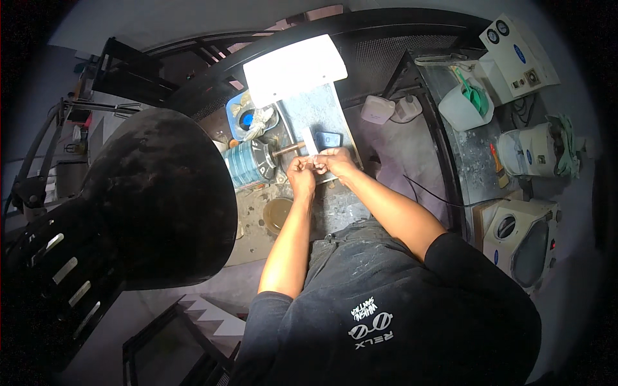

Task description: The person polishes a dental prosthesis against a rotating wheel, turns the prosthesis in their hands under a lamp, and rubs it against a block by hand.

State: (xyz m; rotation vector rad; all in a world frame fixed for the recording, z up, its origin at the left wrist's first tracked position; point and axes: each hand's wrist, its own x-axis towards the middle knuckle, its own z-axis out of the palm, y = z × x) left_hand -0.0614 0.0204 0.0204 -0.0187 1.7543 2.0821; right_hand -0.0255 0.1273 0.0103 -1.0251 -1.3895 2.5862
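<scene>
My left hand [302,172] and my right hand [336,161] meet with fingers closed on a small pale piece, too small to make out, at the lower end of an upright narrow white wheel [308,137]. The wheel sits on the shaft of a teal bench motor [252,164]. Behind my fingers a small blue rectangular item [330,139] lies in a metal tray [300,106] topped by a bright white panel [293,67].
A large black lamp shade [158,199] fills much of the left side. A blue basin [235,112] stands behind the motor, a brown bowl [277,213] before it. On the right are a white jug with green tool [460,112], pale machines [515,238] and a black cable [438,202].
</scene>
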